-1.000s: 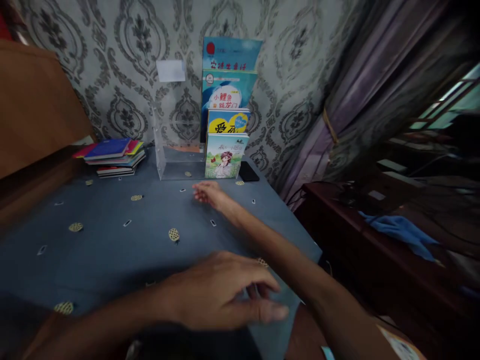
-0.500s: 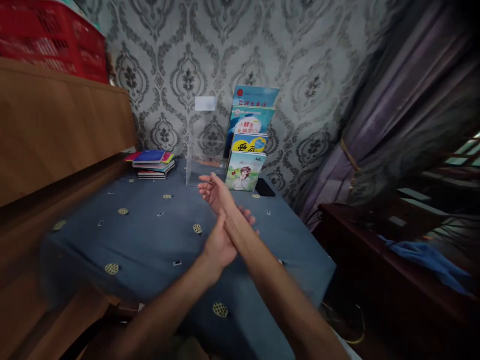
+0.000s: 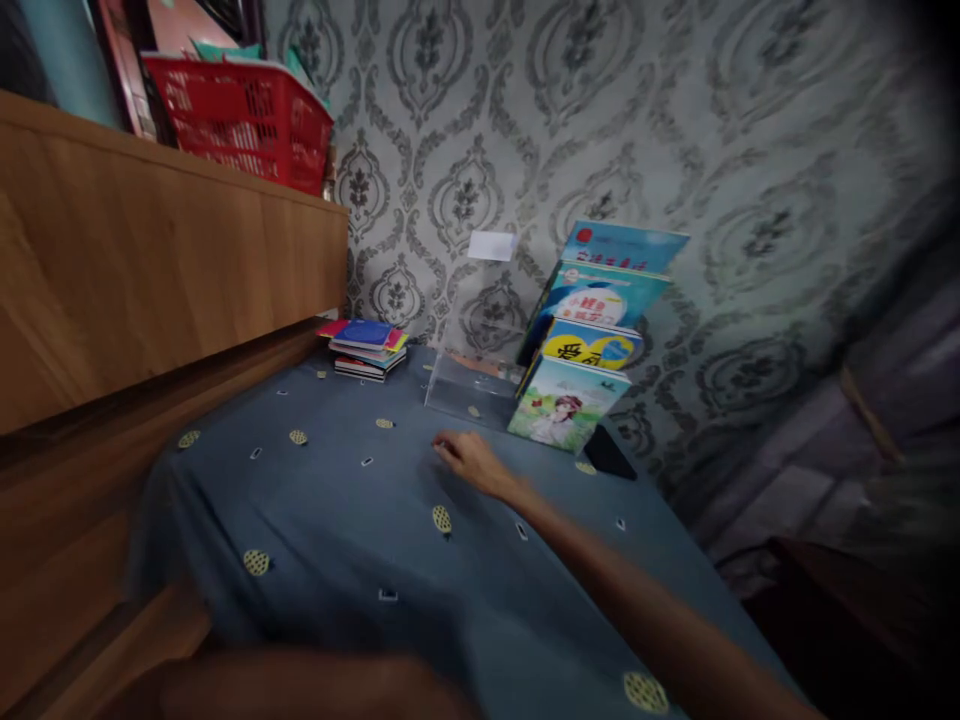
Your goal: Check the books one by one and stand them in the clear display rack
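Note:
My right hand [image 3: 474, 463] is just above the blue tablecloth [image 3: 337, 530], in front of the clear acrylic holder [image 3: 472, 385]. Its fingers point left, loosely bent and a little apart, and nothing shows in them. To the right of that holder, several picture books [image 3: 574, 405] stand in stepped rows, a girl in a green scene on the front cover. Along the bottom edge, my left hand [image 3: 315, 685] is a dark blur close to the camera, its fingers not readable.
A small pile of books [image 3: 367, 345] lies at the table's back left. A wooden cabinet [image 3: 187, 260] bearing a red basket [image 3: 247, 115] borders the left side. Beside the picture books lies a dark flat object [image 3: 609, 453]. A purple curtain [image 3: 825, 480] hangs at the right.
My hands have parted: my left no longer touches my right forearm and has dropped toward the bottom edge. The view has turned left, showing more of the cabinet and basket.

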A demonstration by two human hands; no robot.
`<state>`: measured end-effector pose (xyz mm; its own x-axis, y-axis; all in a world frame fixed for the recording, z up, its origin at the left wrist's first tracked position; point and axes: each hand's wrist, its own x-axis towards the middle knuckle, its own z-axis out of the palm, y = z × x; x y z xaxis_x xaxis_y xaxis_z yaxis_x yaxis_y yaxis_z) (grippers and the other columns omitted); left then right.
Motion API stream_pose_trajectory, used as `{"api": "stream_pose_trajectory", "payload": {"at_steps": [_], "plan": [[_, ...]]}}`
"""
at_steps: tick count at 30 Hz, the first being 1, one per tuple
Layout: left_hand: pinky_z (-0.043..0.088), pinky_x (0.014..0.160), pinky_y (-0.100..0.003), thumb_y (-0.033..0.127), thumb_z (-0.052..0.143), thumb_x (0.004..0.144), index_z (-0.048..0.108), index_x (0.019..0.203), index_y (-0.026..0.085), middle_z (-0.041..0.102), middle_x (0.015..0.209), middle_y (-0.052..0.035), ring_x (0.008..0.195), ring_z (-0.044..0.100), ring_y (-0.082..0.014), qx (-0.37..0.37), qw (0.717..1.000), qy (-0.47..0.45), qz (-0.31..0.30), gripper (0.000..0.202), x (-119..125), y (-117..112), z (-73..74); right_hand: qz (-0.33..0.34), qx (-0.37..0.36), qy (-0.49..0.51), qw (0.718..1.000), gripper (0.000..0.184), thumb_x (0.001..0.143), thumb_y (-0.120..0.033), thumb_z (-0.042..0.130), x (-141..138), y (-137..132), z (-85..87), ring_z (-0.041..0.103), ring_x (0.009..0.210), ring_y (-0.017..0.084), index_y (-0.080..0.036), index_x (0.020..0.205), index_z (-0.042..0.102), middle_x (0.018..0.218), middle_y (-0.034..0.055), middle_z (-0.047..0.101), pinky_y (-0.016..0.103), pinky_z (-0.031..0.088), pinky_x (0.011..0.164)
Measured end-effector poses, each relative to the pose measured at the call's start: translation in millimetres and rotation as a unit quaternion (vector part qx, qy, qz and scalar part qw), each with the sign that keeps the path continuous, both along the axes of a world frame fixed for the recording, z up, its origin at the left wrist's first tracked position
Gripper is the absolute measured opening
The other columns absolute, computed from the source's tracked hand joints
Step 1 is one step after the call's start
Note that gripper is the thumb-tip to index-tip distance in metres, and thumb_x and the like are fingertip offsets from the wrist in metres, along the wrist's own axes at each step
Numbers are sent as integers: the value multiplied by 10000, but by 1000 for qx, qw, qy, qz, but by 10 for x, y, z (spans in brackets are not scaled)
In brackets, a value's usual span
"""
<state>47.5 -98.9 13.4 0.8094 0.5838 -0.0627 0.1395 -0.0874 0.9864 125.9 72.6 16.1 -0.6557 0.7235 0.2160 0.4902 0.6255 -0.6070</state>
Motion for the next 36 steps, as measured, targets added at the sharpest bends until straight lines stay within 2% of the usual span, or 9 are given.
{"api": "stream_pose_trajectory", "payload": {"at_steps": [3,4,6,8,12,16,22,30,36], "plan": [[581,708,-314,427,688,843,749,1046,238,729,983,-23,935,718,-256,102,991,82,-26,284,-604,673,279,25,-24,17,999,188,874,-276,518,-18,5,-208,621,672,192,-213,905,693,676,15,666,316,468,692],[578,753,-318,414,635,873,736,1084,225,740,985,-39,924,719,-248,187,971,146,34,301,-838,944,389,34,-40,30,998,216,893,-316,493,-20,10,-288,630,665,194,-216,894,685,698,26,675,316,477,671],[558,857,-317,397,581,894,701,1120,246,745,1036,-48,963,705,-228,331,830,320,314,297,-1298,1494,579,43,-69,54,995,286,916,-396,450,-12,26,-442,626,601,183,-216,895,671,686,25,668,301,479,595],[443,1055,-450,289,515,914,589,1298,181,657,1271,-161,1237,579,-303,350,744,392,412,406,-1693,1984,680,28,-119,110,986,360,915,-481,438,9,48,-566,611,555,168,-203,909,667,690,24,660,280,461,531],[200,1146,-652,133,480,864,390,1455,104,450,1490,-257,1454,306,-374,357,644,492,466,599,-2188,2642,628,22,-177,161,971,407,908,-543,474,68,80,-699,606,572,164,-202,959,688,730,33,665,281,449,536],[208,1120,-680,109,464,868,412,1444,161,444,1516,-219,1422,365,-365,357,609,565,429,581,-2419,2989,526,3,-131,125,983,364,923,-507,488,126,64,-739,623,658,203,-234,979,722,764,47,690,332,475,625],[336,1065,-598,101,386,928,571,1319,141,643,1285,-221,1205,592,-355,372,584,629,353,434,-2593,3161,596,5,-130,122,984,323,930,-453,493,158,26,-669,641,712,222,-247,987,734,797,53,706,335,481,647],[501,852,-365,210,432,968,708,1099,123,716,1102,-217,1040,683,-321,405,555,656,312,318,-2524,2858,823,23,-127,139,982,326,915,-393,476,114,18,-595,608,641,176,-179,934,722,736,44,685,285,455,600],[511,778,-339,120,433,956,694,1078,152,737,1046,-155,940,710,-274,438,572,643,260,290,-1955,2231,512,-44,-158,229,960,355,882,-461,517,129,94,-653,639,670,187,-169,981,693,736,44,676,299,503,627]]}}
